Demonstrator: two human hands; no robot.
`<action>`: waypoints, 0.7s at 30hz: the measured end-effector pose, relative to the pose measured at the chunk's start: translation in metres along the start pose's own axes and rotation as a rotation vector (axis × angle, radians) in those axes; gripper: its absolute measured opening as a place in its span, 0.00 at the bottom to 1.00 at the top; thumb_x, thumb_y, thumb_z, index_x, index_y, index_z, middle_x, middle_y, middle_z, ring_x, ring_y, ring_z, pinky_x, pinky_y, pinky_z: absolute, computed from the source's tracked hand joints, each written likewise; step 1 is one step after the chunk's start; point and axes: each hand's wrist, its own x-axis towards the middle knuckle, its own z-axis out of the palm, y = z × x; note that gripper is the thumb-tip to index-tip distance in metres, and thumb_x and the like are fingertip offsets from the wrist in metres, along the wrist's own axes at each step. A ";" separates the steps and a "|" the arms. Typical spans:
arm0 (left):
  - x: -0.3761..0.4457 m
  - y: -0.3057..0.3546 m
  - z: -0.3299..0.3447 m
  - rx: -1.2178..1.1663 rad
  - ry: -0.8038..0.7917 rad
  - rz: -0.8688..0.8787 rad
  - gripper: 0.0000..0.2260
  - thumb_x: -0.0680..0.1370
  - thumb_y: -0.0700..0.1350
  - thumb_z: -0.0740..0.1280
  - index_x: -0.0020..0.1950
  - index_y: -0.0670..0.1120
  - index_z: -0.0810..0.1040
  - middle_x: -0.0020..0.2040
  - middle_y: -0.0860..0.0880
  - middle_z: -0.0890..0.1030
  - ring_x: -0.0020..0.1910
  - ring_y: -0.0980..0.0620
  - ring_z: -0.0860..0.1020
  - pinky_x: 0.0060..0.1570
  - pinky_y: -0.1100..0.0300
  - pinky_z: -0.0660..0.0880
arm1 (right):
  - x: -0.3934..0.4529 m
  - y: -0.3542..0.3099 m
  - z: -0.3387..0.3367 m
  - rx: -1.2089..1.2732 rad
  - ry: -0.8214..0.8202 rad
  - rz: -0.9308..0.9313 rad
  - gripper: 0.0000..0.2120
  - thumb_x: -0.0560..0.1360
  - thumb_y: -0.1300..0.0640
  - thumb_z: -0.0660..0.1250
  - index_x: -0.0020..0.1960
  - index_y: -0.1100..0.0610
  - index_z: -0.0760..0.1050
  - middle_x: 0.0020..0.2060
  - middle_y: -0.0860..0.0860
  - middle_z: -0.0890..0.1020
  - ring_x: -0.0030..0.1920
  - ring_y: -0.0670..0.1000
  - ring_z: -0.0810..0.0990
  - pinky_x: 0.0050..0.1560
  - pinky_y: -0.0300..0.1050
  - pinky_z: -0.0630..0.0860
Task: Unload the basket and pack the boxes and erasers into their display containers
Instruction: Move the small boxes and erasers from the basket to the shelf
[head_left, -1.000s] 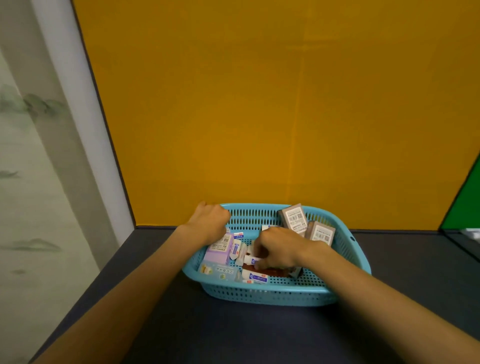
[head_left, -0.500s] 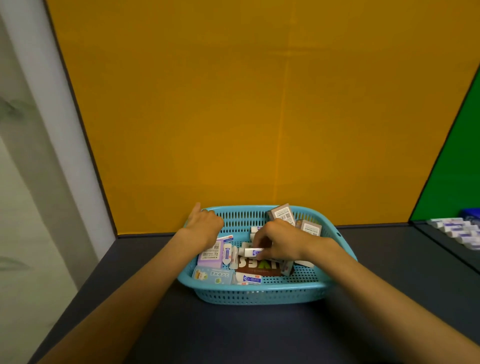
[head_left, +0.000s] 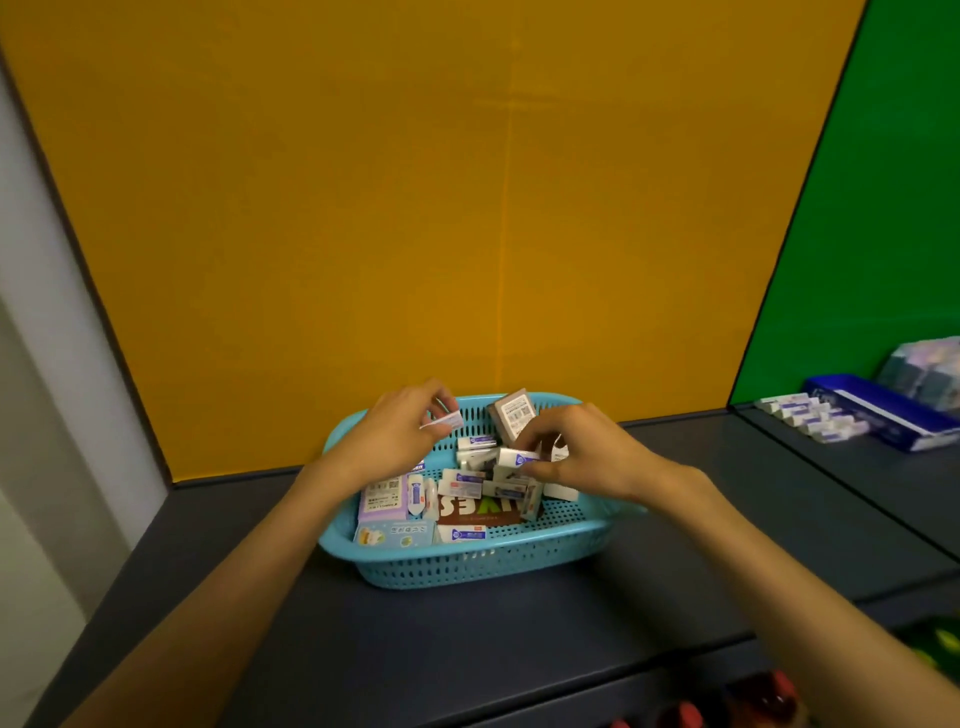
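The blue basket (head_left: 467, 564) sits against the yellow wall (head_left: 415, 208), bare desk (head_left: 467, 649) in front. Left hand (head_left: 395, 436) and right hand (head_left: 576, 457) each pinch a white eraser (head_left: 448, 420) above the jumbled boxes.

Both bare forearms extended forward, hands raised side by side.
Left hand (head_left: 396, 435): fingers curled, pinching a small white eraser (head_left: 442, 420). Right hand (head_left: 582, 453): fingertips gripping another small white eraser (head_left: 514, 457).

We face an orange wall (head_left: 467, 208) above a dark shelf (head_left: 467, 639), a green panel (head_left: 893, 197) and a grey post (head_left: 47, 364) flanking it.
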 end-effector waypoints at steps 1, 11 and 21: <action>-0.002 0.008 -0.002 -0.031 0.005 0.023 0.08 0.81 0.46 0.66 0.59 0.51 0.75 0.54 0.55 0.78 0.52 0.58 0.77 0.53 0.55 0.78 | -0.006 -0.002 -0.005 0.006 0.016 0.004 0.07 0.72 0.51 0.76 0.50 0.50 0.83 0.44 0.44 0.85 0.41 0.42 0.80 0.43 0.45 0.77; -0.014 0.088 0.031 -0.266 -0.050 0.235 0.07 0.79 0.47 0.70 0.56 0.53 0.79 0.50 0.57 0.81 0.48 0.62 0.78 0.46 0.68 0.74 | -0.093 0.015 -0.045 0.049 0.171 0.149 0.09 0.73 0.57 0.74 0.53 0.52 0.84 0.44 0.43 0.83 0.44 0.42 0.80 0.45 0.42 0.77; 0.005 0.196 0.117 -0.298 -0.151 0.344 0.08 0.77 0.43 0.71 0.54 0.52 0.80 0.48 0.57 0.83 0.47 0.60 0.80 0.48 0.65 0.76 | -0.216 0.094 -0.078 0.019 0.215 0.314 0.10 0.75 0.54 0.73 0.56 0.51 0.82 0.49 0.44 0.80 0.48 0.43 0.79 0.51 0.47 0.77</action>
